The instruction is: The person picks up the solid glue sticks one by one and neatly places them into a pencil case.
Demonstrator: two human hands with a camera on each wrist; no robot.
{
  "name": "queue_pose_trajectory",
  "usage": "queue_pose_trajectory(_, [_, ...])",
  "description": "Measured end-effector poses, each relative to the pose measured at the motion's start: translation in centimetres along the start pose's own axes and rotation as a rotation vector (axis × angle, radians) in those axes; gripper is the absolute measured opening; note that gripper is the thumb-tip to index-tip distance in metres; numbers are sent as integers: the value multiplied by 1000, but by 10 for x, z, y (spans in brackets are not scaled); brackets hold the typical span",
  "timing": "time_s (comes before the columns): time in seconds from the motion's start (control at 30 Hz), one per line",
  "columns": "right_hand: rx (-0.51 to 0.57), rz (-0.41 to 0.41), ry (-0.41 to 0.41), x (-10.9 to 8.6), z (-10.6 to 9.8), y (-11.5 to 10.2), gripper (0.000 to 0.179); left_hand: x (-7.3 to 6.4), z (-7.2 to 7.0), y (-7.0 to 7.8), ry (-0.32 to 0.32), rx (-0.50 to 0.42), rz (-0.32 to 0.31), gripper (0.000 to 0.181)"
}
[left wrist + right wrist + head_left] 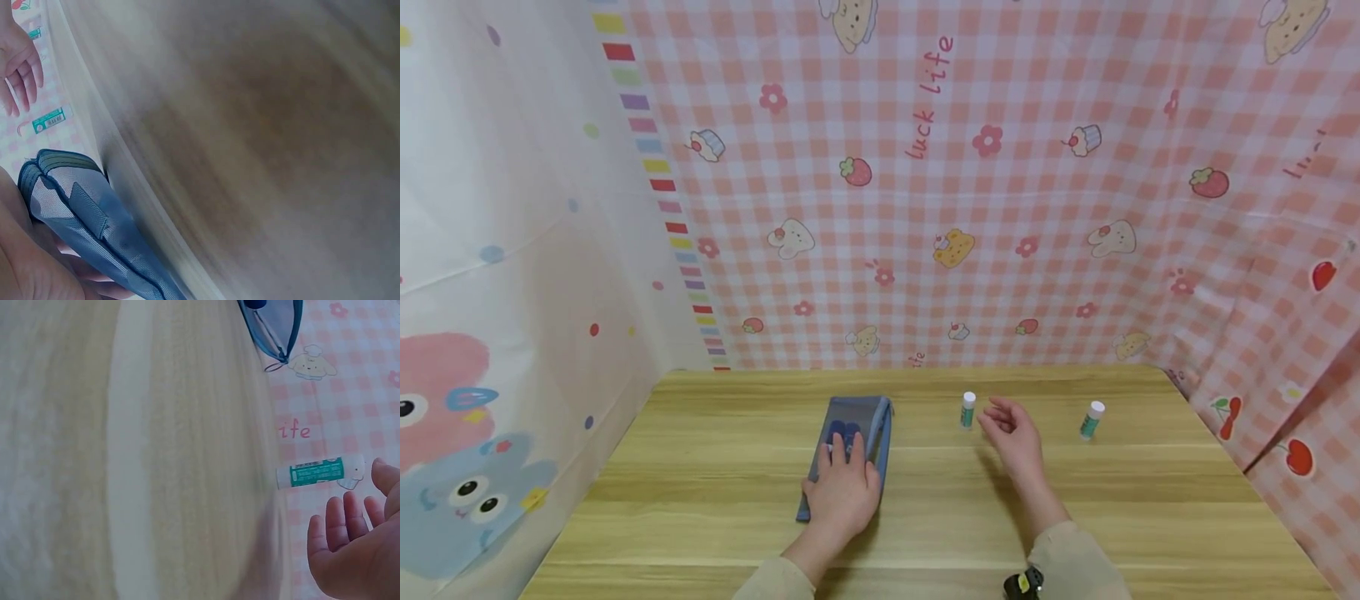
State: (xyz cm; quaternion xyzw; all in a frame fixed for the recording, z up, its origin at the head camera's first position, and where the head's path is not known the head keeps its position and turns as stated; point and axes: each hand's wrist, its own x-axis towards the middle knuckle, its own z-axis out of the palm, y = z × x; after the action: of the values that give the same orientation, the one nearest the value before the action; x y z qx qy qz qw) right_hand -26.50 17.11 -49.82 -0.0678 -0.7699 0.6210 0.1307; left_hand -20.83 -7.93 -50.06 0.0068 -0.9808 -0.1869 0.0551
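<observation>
A blue zippered mesh pouch (859, 408) lies on the table, dark blue items (842, 430) showing through it. My left hand (842, 492) rests on the pouch with fingers spread, covering part of it. In the left wrist view, the pouch's zippered edge (81, 209) stands beside that hand. A white-capped glue stick (967, 411) with a green label stands upright right of the pouch. Just right of this glue stick is my right hand (1017, 437), fingers loosely bent and holding nothing. The right wrist view shows a small gap between hand and glue stick (317, 472).
Another white-capped glue stick (1092, 421) stands farther right on the wooden table (700, 467). A pink checked cloth (910, 283) hangs behind the table's back edge, and a white patterned cloth (550, 292) hangs at the left. A black device (1022, 583) sits at my right sleeve.
</observation>
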Motion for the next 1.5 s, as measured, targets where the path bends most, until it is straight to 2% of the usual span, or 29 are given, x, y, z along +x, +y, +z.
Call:
queue_pose_trajectory(0.17, [38, -34, -5, 6, 5, 7, 42, 0, 1, 0, -1, 0, -1, 54])
queue_pose_trajectory(0.47, [77, -38, -21, 12, 14, 13, 44, -1, -1, 1, -1, -6, 3, 54])
queue_pose_trajectory(0.97, [28, -9, -38, 15, 26, 13, 44, 0, 0, 2, -4, -6, 7, 53])
queue_pose_trajectory(1.3, [-15, -10, 7, 18, 30, 16, 28, 0, 0, 0, 2, -11, 9, 53])
queue_pose_trajectory(1.5, [-33, -4, 0, 20, 32, 18, 26, 0, 1, 0, 10, -8, 5, 54])
